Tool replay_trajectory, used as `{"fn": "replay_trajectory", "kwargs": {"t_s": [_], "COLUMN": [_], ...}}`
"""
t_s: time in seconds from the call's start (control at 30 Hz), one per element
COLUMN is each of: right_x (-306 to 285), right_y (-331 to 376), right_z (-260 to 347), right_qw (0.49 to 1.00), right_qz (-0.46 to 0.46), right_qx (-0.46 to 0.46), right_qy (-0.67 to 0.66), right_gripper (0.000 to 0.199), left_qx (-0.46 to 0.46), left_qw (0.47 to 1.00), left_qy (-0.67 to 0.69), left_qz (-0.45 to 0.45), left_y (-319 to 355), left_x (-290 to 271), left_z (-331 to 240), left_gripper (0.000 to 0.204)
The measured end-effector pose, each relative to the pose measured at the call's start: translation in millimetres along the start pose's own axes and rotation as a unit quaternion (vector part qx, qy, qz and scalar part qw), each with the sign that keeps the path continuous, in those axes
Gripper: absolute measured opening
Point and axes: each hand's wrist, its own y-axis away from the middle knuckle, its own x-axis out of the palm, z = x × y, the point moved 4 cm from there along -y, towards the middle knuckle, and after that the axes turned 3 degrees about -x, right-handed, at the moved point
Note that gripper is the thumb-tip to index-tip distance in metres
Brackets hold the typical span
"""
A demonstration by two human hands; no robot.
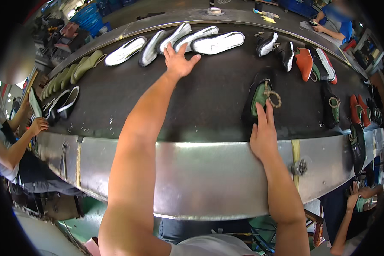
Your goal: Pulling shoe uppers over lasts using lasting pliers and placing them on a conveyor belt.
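My left hand (180, 63) reaches to the far side of the dark belt, its fingers spread. Its fingertips lie at a row of upturned shoes with white soles (217, 43); nothing is visibly gripped. Nearer me, a black shoe (248, 104) stands upright, showing a green insole (258, 99) and a beige cord loop (274, 98) at its opening. My right hand (264, 138) is at the heel of this shoe, fingers over the opening and thumb outside the heel wall. The underside of that hand is hidden.
Olive shoes (84, 68) stand in a row at left. Black-and-white shoes (286, 55), an orange shoe (304, 64) and a black shoe (331, 104) lie at right. A metal rail (200, 179) edges the belt. Other people work at left, right and far right.
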Motion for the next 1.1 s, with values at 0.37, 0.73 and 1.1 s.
{"fn": "replay_trajectory", "kwargs": {"t_s": [0.37,0.73,1.1], "right_x": [1.3,8.4,-56.2], "right_y": [-8.6,-3.4,175.0], "right_z": [3.5,8.7,127.3], "right_qw": [0.998,1.000,0.961], "right_qz": [0.029,-0.007,0.036], "right_qx": [0.051,0.011,-0.246], "right_qy": [0.017,0.022,-0.121], "right_gripper": [0.065,0.069,0.018], "left_qx": [-0.031,-0.001,-0.096], "left_qw": [0.973,0.970,0.994], "left_qy": [-0.130,-0.120,-0.041], "left_qz": [0.186,0.209,0.037], "left_y": [-60.1,91.9,430.8], "left_x": [52.7,-105.9,-312.0], "left_z": [-65.2,-4.4,118.2], "left_gripper": [0.102,0.079,0.062]}}
